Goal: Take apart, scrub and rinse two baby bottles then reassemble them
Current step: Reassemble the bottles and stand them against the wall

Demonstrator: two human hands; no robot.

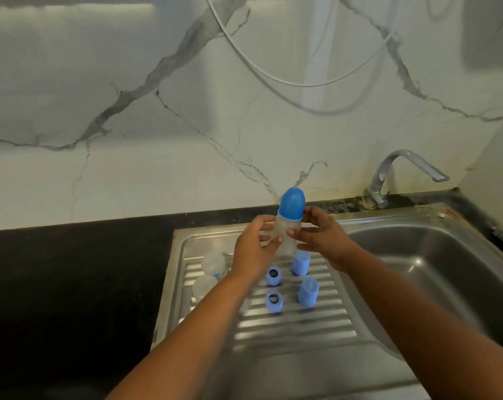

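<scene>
A clear baby bottle with a blue dome cap on top is held upright above the steel drainboard. My left hand grips its body from the left and my right hand grips it from the right, just under the cap. On the drainboard lie two blue screw rings, two light blue caps and two clear bottle parts, partly behind my left forearm.
The sink basin lies to the right, with a chrome tap at its back. Black countertop runs to the left. A marble-patterned wall stands behind, with a white cable hanging on it.
</scene>
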